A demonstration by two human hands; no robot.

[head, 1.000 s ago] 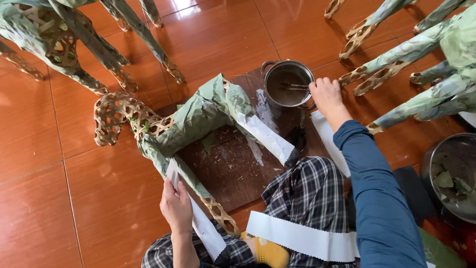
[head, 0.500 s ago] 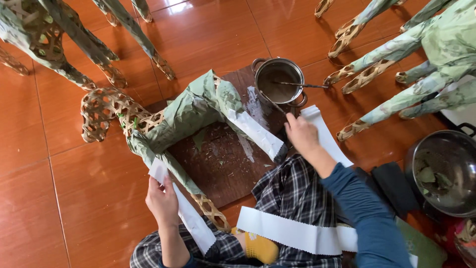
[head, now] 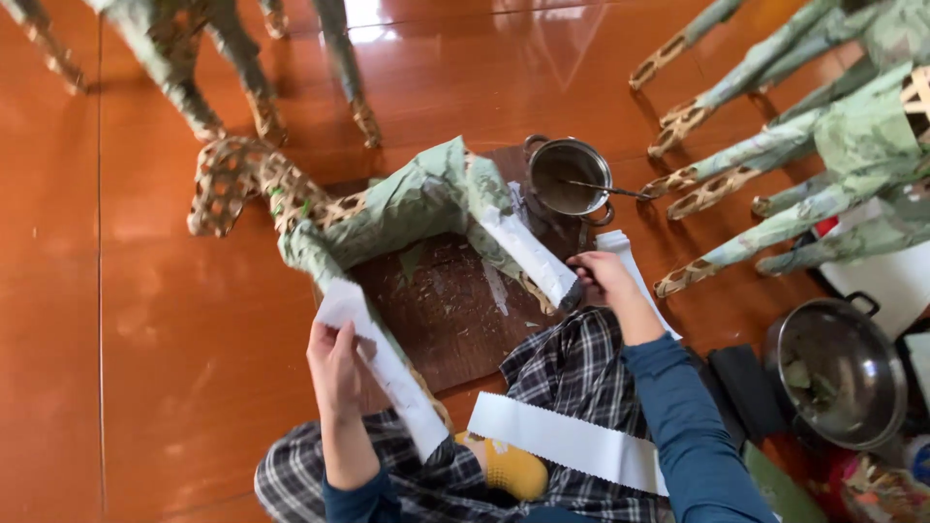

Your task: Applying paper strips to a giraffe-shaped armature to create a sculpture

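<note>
Woven animal frame (head: 387,208), partly covered in green paper, lies on its side across a dark brown board (head: 450,310) on the glossy orange floor (head: 145,339). Its bare lattice head points toward the left of the view; its legs extend toward the person.

Left hand (head: 334,363) is closed on a white paper strip (head: 383,363), pressing it along one leg of the frame. The strip runs from the top of that leg down toward the person's plaid-clad lap.

Right hand (head: 601,276) is closed at the lower end of a second white strip (head: 528,254), which lies along the other leg. The fingers pinch near the foot of that leg, at the board's right edge.

A third white strip with a serrated edge (head: 567,441) lies across the plaid trousers (head: 572,373). A yellow sock (head: 513,470) shows below it.

A small steel pot (head: 570,177) with a utensil resting in it stands at the board's far corner, just beyond the frame. A larger steel pot (head: 841,373) stands well to the right. More paper-covered frames (head: 823,145) stand at upper right and upper left.
</note>
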